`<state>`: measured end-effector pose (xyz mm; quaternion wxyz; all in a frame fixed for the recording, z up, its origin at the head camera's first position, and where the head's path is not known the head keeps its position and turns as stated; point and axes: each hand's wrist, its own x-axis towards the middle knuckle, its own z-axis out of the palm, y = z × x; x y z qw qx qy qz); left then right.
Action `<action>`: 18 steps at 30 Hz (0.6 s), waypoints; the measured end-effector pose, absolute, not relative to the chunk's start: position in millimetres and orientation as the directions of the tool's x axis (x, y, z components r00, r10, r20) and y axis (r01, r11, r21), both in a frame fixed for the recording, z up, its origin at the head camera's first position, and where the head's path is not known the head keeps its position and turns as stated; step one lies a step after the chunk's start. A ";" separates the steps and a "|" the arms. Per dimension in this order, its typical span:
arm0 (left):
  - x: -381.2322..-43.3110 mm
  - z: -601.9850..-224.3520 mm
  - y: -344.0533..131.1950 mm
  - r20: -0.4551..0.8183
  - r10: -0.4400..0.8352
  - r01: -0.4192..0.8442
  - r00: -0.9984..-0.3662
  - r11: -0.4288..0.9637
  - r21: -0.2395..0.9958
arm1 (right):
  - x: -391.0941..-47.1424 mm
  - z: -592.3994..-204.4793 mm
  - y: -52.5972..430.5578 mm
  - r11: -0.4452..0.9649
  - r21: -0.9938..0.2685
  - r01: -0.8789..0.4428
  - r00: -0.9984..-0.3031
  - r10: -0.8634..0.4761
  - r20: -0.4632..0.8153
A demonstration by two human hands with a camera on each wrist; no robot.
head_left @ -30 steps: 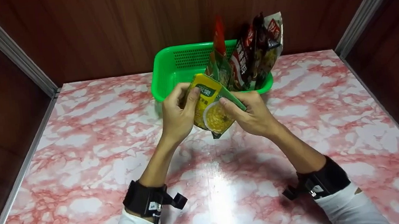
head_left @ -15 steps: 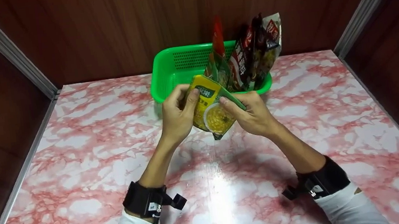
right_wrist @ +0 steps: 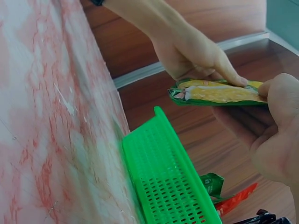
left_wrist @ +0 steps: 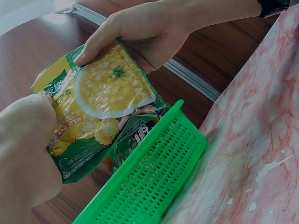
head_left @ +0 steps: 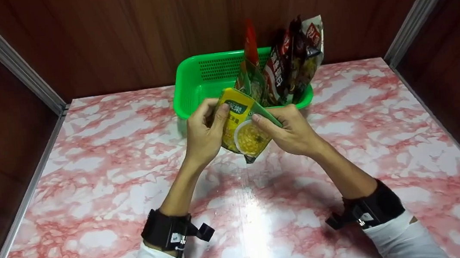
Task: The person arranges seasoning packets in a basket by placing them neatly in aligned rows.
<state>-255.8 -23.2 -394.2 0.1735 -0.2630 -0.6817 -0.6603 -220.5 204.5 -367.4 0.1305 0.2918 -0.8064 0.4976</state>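
A yellow and green soup packet [head_left: 241, 123] with a picture of a bowl of corn soup is held up before the green basket, tilted, its face toward the head camera. My left hand [head_left: 206, 134] pinches its left edge, thumb on the printed front and fingers behind. On the other side my right hand [head_left: 293, 130] grips the right edge the same way. The left wrist view shows the packet's front [left_wrist: 100, 98] between both thumbs. Seen nearly edge-on in the right wrist view, the packet [right_wrist: 219, 92] looks slim and slightly puffed. The fingers behind it are mostly hidden.
A green perforated basket [head_left: 189, 79] stands at the back of the pink-marbled table [head_left: 100, 169]. Several food packets stand upright in its right half, among them a dark one [head_left: 277, 69] and one with a red top [head_left: 251, 42]. Brown wood panels [head_left: 136, 31] enclose the table.
Both hands keep their hold on the soup packet. It has sunk very slightly in the head view; the basket and its packets look the same.
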 end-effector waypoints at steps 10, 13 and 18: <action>-265.1 -403.1 -35.6 0.559 0.173 0.575 -0.811 0.060 0.816 | -220.7 -366.6 205.1 0.332 -0.722 -0.607 -0.794 -0.288 0.536; -270.8 -407.4 -40.5 0.572 0.153 0.590 -0.806 0.124 0.798 | -221.1 -366.1 205.8 0.326 -0.724 -0.608 -0.794 -0.262 0.549; -282.9 -416.7 -47.8 0.630 0.153 0.643 -0.761 0.307 0.702 | -221.3 -365.5 206.7 0.302 -0.738 -0.604 -0.797 -0.203 0.569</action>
